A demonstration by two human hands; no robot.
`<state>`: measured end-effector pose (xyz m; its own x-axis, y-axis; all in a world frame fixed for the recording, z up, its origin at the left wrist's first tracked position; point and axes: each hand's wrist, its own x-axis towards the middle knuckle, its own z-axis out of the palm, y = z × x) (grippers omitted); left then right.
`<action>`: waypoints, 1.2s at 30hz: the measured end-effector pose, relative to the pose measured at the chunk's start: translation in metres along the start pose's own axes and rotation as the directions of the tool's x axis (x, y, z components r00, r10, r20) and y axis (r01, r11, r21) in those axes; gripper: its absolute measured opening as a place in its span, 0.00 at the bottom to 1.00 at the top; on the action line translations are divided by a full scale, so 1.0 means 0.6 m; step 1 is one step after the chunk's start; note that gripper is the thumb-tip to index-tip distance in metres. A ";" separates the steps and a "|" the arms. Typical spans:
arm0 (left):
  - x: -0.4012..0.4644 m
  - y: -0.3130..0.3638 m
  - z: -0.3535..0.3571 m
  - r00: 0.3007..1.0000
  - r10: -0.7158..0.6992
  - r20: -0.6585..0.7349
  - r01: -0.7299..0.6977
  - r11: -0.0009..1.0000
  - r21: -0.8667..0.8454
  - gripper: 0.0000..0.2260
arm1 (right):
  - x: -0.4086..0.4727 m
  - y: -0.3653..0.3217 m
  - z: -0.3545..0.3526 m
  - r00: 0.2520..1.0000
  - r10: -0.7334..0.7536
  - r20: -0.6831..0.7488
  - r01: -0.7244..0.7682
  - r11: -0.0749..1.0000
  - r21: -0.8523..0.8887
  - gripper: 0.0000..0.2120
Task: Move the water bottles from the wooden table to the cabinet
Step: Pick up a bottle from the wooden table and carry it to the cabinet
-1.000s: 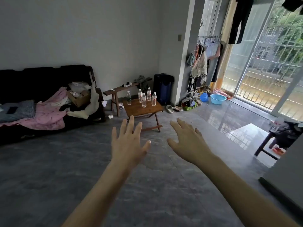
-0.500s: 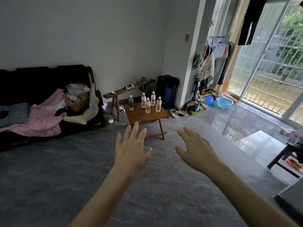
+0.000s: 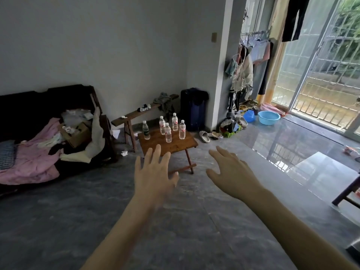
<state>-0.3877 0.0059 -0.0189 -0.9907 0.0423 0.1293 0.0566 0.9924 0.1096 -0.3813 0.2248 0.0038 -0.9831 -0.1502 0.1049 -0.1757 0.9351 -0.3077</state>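
Left hand: my left hand point(image 3: 153, 176) is held out flat at centre frame, palm down, fingers straight and slightly spread, holding nothing. Its fingertips overlap the near edge of the table in the picture, but the hand is in the air, well short of it.

Right hand: my right hand point(image 3: 231, 175) is just right of centre, also stretched forward, fingers loose and fanned, thumb out to the left, nothing in it.

Wooden table: small low wooden table point(image 3: 182, 143) with crossed legs, standing on the grey tiled floor point(image 3: 58, 221) just above my left hand in the frame.

Water bottles: five on the tabletop, all upright and capped. A green-label bottle point(image 3: 146, 130) stands alone at the table's left edge. Four red-label bottles point(image 3: 168, 132) cluster to its right, near each other, at the middle and back of the top.

Bench: narrow wooden bench point(image 3: 134, 115) behind the table against the wall, with socks and crumpled cloth on it.

Suitcase: dark suitcase point(image 3: 192, 109) upright in the corner, upper centre, just right of the bench.

Sofa: dark sofa point(image 3: 39, 102) at left of frame, heaped with a pink blanket point(image 3: 33, 160), a cardboard box point(image 3: 78, 136) and loose clothing.

Right side: blue basin point(image 3: 268, 117) on the floor by the sliding glass door point(image 3: 321, 75); slippers point(image 3: 204, 136) and clutter at the foot of the pillar; clothes rack point(image 3: 251, 55) with hanging garments above them.

Cabinet: cannot pick it out with certainty in this view.
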 end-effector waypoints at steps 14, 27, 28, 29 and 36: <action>0.296 0.088 0.042 0.999 -0.032 -0.012 0.032 0.999 -0.019 0.31 | 0.271 0.172 -0.002 1.000 0.014 -0.008 -0.013 0.999 0.052 0.29; 0.649 0.081 0.119 0.999 -0.028 -0.015 0.027 0.998 -0.049 0.29 | 0.619 0.246 0.015 0.998 -0.047 0.052 0.047 0.999 0.007 0.30; 0.681 0.080 0.123 0.999 -0.032 -0.011 0.032 0.998 -0.054 0.29 | 0.652 0.251 0.013 0.996 -0.052 0.067 0.052 0.999 0.005 0.31; 0.710 0.078 0.128 0.999 -0.034 -0.004 0.033 0.998 -0.055 0.29 | 0.685 0.257 0.011 0.995 -0.060 0.085 0.060 0.998 0.006 0.31; 0.884 0.078 0.162 0.999 -0.005 0.052 0.006 1.000 -0.021 0.29 | 0.835 0.300 0.028 0.979 -0.076 0.188 0.070 0.997 0.038 0.34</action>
<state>-0.9224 0.0861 -0.0412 -0.9961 0.0430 0.0773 0.0529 0.9900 0.1310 -0.9066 0.3126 -0.0147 -0.9592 -0.2780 -0.0514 -0.2456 0.9096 -0.3350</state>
